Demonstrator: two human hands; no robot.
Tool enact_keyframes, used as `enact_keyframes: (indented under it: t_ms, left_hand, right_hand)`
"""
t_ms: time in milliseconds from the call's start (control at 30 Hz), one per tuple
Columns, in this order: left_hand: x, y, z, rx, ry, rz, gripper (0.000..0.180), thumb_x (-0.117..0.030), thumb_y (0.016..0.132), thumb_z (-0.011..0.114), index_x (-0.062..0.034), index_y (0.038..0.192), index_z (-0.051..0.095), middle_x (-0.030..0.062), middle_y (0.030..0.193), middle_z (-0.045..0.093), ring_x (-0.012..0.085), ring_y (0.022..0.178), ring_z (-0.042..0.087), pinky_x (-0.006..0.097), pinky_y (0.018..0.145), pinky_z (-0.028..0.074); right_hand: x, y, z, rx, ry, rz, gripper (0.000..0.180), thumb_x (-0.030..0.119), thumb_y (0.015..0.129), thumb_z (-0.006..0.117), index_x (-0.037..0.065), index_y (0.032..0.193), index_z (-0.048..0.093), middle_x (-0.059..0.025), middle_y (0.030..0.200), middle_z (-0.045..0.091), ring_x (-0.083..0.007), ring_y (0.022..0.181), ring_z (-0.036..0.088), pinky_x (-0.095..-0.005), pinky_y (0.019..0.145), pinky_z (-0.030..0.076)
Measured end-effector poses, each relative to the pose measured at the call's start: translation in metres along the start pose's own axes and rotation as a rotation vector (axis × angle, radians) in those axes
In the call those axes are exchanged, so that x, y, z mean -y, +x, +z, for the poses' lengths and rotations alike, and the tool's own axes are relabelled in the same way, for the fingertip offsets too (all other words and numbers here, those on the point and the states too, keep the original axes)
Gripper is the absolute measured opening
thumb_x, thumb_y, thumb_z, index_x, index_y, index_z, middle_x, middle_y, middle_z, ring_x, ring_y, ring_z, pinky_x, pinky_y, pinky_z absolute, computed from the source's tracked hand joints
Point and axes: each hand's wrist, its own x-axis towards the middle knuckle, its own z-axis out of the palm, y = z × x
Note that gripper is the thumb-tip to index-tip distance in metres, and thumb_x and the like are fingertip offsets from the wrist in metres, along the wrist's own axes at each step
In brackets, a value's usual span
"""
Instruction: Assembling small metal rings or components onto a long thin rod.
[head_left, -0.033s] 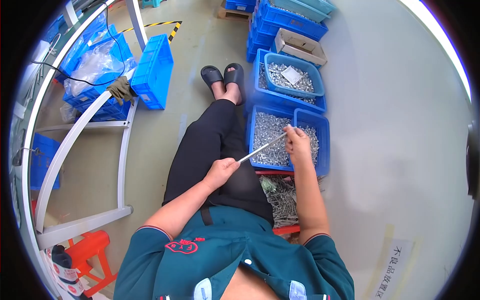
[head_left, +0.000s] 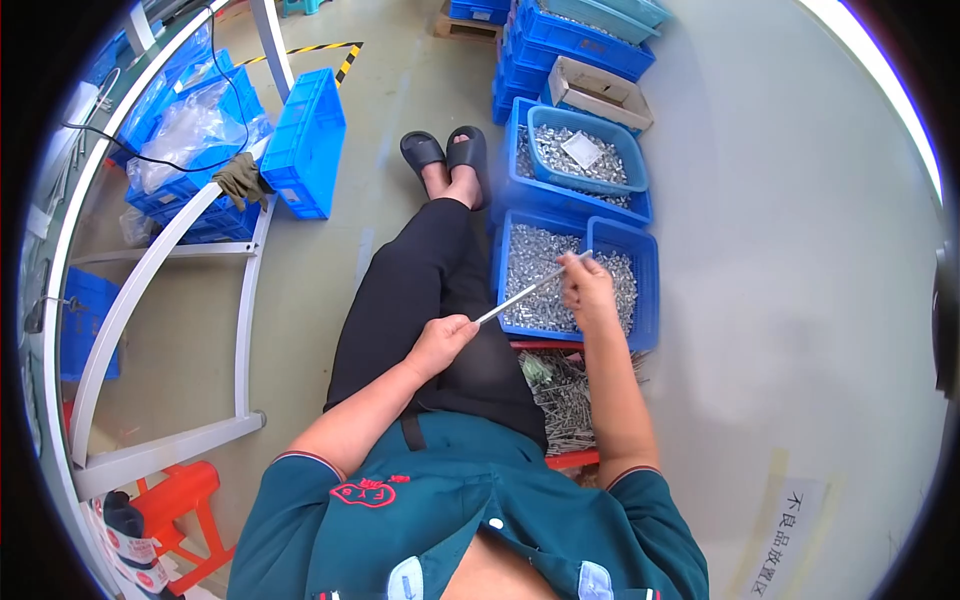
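Note:
A thin silvery metal rod slants over my lap and the near blue bin, its far end higher up and to the right. My left hand is closed on its near end, above my dark trousers. My right hand pinches the rod close to its far end, with a short tip showing beyond the fingers. Below that hand lie many small silvery metal pieces in the blue bin. A smaller blue tray with more pieces sits inside the bin's right part.
Beside my right thigh, many metal rods lie in a red-edged holder. Farther off stand another filled blue bin, a white box and stacked blue crates. To the left are a white metal frame, a blue crate and a red stool.
My right hand has shifted slightly left along the rod, and the rod's far tip now shows past its fingers. My left hand has hardly moved.

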Motion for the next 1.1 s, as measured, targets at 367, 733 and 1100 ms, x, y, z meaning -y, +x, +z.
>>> enact_keyframes:
  t_ms: [367, 733, 1100]
  left_hand:
    - [0.006, 0.004, -0.004, 0.007, -0.126, -0.057, 0.032, -0.023, 0.091, 0.05, -0.0079, 0.063, 0.046, -0.0067, 0.055, 0.037, 0.0022, 0.05, 0.032, 0.02, 0.045, 0.027]
    - [0.002, 0.005, -0.004, 0.012, -0.093, -0.051, 0.031, -0.022, 0.09, 0.051, -0.0074, 0.063, 0.047, -0.0065, 0.055, 0.036, 0.0023, 0.05, 0.032, 0.021, 0.046, 0.027]
    - [-0.003, -0.001, -0.001, 0.031, 0.023, -0.033, 0.027, -0.021, 0.088, 0.054, -0.0015, 0.069, 0.052, -0.0035, 0.059, 0.042, 0.0044, 0.058, 0.038, 0.023, 0.053, 0.034]
  right_hand:
    - [-0.045, 0.02, -0.034, 0.004, 0.7, 0.457, 0.02, 0.021, 0.089, 0.051, 0.001, 0.092, 0.053, -0.0076, 0.078, 0.051, -0.0128, 0.062, 0.046, -0.0181, 0.044, 0.034]
    - [-0.06, 0.031, -0.061, 0.083, 0.609, 0.392, 0.019, 0.018, 0.089, 0.052, 0.001, 0.099, 0.05, -0.0081, 0.083, 0.052, -0.0114, 0.058, 0.044, -0.0197, 0.044, 0.033]
    - [-0.009, 0.021, -0.055, 0.181, 0.713, 0.265, 0.024, 0.03, 0.085, 0.06, 0.007, 0.089, 0.056, 0.0009, 0.066, 0.045, -0.0045, 0.047, 0.034, -0.0156, 0.037, 0.023]
